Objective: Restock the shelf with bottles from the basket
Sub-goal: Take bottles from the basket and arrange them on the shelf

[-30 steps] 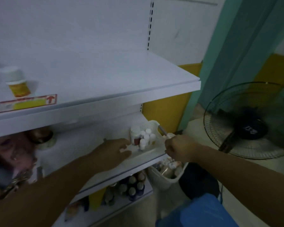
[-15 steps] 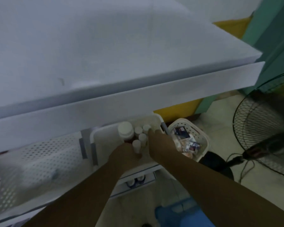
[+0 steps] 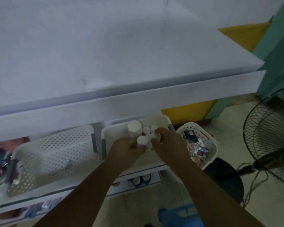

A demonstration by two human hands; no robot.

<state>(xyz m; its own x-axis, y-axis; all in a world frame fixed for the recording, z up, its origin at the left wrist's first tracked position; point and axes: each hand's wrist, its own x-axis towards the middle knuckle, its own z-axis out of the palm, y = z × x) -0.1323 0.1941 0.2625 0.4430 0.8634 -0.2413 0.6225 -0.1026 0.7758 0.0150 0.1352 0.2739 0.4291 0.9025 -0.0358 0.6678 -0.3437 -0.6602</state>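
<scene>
At the centre of the frame, under the broad white upper shelf (image 3: pixel 138 102), my left grip (image 3: pixel 127 147) and right grip (image 3: pixel 168 143) are both down in the white rectangular plastic tray (image 3: pixel 115 133) on the middle shelf (image 3: pixel 144 171). I judge the step in hand to be setting bottles in among those already stocked. My left grip is clamped round a small white-capped bottle (image 3: pixel 142 139). The fingers of my right are curled over a second small white bottle (image 3: pixel 154 135) just beside it, pinching it as far as the blur lets me tell. Behind them, close against the cluster, stands a large white round-capped bottle (image 3: pixel 134 127) with two more small caps beside it. Next I should stand both bottles upright, let go, and reach right of centre to the white perforated round basket (image 3: pixel 215 150) beside the shelf end. It holds a jumble of packets and small items too blurred to sort. Left of centre, a white perforated tray (image 3: pixel 56 145) holds a small unclear item or two.
</scene>
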